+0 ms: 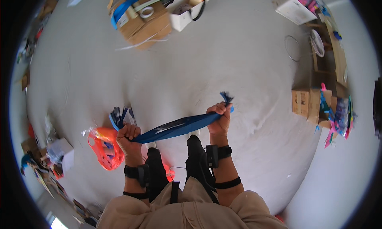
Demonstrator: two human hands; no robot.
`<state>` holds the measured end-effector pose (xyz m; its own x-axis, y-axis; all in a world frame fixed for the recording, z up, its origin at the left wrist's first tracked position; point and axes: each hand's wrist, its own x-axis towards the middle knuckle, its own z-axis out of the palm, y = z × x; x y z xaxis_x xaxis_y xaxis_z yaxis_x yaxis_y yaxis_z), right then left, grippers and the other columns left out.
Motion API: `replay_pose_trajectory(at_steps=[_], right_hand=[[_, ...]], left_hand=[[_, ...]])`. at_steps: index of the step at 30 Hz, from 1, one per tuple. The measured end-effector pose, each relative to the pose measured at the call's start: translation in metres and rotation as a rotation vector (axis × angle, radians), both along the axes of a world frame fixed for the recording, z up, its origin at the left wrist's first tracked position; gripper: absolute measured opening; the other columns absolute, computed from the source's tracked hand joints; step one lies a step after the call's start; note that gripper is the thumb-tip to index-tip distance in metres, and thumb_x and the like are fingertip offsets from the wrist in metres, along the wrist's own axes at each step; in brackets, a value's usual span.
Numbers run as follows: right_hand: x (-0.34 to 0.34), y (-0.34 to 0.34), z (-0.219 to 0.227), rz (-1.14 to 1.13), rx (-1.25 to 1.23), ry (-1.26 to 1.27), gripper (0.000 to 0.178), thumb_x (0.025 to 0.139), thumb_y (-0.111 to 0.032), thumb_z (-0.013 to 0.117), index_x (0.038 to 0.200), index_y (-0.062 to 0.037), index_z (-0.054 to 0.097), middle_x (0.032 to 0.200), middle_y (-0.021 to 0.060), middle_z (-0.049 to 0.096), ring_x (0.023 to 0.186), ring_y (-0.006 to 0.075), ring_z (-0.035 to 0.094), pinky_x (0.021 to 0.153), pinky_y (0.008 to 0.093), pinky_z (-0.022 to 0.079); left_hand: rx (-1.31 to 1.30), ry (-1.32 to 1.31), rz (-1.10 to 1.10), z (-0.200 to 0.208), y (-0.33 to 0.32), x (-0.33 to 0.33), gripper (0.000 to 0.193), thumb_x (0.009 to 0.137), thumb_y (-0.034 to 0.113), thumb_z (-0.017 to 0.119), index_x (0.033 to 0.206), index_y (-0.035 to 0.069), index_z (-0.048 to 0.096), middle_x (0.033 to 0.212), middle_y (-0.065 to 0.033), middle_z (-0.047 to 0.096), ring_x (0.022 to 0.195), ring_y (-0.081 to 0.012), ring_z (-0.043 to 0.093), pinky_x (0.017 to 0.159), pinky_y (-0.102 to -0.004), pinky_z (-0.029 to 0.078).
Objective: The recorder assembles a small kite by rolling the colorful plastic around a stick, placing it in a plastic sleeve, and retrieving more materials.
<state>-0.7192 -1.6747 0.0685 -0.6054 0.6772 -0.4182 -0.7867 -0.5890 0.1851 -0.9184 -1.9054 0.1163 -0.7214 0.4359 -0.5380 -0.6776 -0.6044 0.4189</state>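
Observation:
A blue scarf-like cloth band [175,127] with a black and white printed patch is stretched between my two hands above the floor. Its left end, lower than the right, is gripped in my left hand [129,135], fingers closed round it, and a dark and blue fringe sticks out above the fist. My right hand [219,115] is likewise wrapped round the other end, where a smaller fringed tuft pokes out. The middle of the band is spread a little wider than its gathered ends. Both wrists carry black strapped devices.
An orange-red plastic bag [105,149] lies left of my left hand. Ahead stand a cardboard box [155,28] with tape rolls and a white box [185,14]. To the right are another cardboard box [306,103] with colourful items and a wire hoop [292,48]. Clutter lines the left wall.

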Motion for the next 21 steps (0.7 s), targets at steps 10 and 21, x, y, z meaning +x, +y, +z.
replay_pose_trajectory(at_steps=[10,21], right_hand=[[0.125,0.140,0.138,-0.521,0.604,0.289,0.036,0.095,-0.026,0.047,0.063,-0.0125,0.038,0.045,-0.0034,0.039,0.032,0.0044,0.039,0.044,0.0199,0.046],[0.239,0.255,0.198,-0.783,0.737,0.141,0.058,0.081,-0.064,0.057,0.061,-0.0131,0.036,0.043,-0.0045,0.036,0.031,0.0039,0.034,0.035,0.0196,0.038]], left_hand=[[0.544,0.397,-0.475,0.106,0.231,0.051,0.031,0.078,0.022,0.073,0.084,0.010,0.045,0.051,0.0029,0.035,0.041,-0.0079,0.034,0.044,-0.0226,0.033],[0.788,0.295,-0.905,0.153,0.461,0.134,0.027,0.076,0.013,0.068,0.084,0.011,0.042,0.050,0.0026,0.036,0.041,-0.0073,0.035,0.043,-0.0244,0.032]])
